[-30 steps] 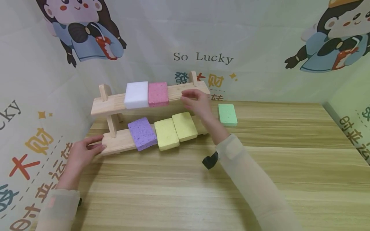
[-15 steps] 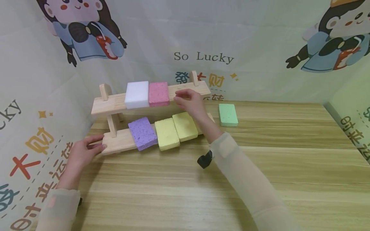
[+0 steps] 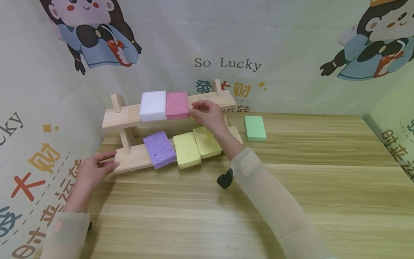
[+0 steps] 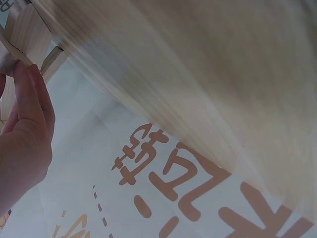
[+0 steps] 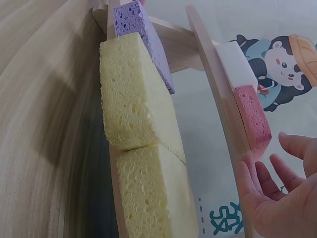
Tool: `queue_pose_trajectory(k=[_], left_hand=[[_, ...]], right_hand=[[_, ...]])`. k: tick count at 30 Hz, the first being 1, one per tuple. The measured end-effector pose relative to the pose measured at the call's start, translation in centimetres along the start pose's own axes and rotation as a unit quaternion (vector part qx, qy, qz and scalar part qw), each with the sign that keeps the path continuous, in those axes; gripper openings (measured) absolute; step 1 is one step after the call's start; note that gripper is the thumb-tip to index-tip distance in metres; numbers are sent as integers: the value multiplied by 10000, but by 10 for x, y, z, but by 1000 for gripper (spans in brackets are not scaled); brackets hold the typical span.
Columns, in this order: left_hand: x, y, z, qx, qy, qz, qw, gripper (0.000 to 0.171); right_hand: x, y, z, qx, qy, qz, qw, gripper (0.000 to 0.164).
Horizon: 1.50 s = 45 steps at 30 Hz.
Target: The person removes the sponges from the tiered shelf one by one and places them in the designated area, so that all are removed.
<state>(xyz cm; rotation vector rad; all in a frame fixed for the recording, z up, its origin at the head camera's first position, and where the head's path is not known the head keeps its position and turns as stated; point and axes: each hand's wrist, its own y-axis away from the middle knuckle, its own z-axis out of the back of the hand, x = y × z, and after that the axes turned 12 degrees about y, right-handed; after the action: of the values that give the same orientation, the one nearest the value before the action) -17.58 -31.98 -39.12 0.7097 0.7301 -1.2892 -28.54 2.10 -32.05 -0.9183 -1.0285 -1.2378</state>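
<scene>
My left hand (image 3: 92, 171) holds the left end of the lower board (image 3: 134, 156) of a two-tier wooden shelf, thumb in front and fingers at the end; the left wrist view shows these fingers (image 4: 30, 94) on the wood. My right hand (image 3: 211, 117) is at the upper board (image 3: 126, 116), loosely bent fingers right beside the right edge of a pink sponge (image 3: 177, 105). In the right wrist view those fingers are spread, thumb apart. A white sponge (image 3: 153, 105) sits against the pink one's left side.
On the lower board lie a tilted purple sponge (image 3: 159, 150) and two yellow sponges, one left (image 3: 187, 151) and one right (image 3: 204, 142). A green sponge (image 3: 255, 128) rests on the table (image 3: 181, 216) right of the shelf. Printed cloth (image 3: 275, 43) stands behind and at both sides.
My right hand has moved left along the upper board, up to the pink sponge's right edge. The left hand, shelf and sponges stay in place.
</scene>
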Motion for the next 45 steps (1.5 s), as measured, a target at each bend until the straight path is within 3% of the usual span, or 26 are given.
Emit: queue_pose_trajectory(k=[19,45], left_hand=[[2,-1,-1,26,140,71,9999,52],[0,0,-1,-26,31,65,10000,51]], right_hand=[[2,-7,-13,-154,-176,-39,9997,34],[2,-3,-6,-297,-518,-110,9982,32]])
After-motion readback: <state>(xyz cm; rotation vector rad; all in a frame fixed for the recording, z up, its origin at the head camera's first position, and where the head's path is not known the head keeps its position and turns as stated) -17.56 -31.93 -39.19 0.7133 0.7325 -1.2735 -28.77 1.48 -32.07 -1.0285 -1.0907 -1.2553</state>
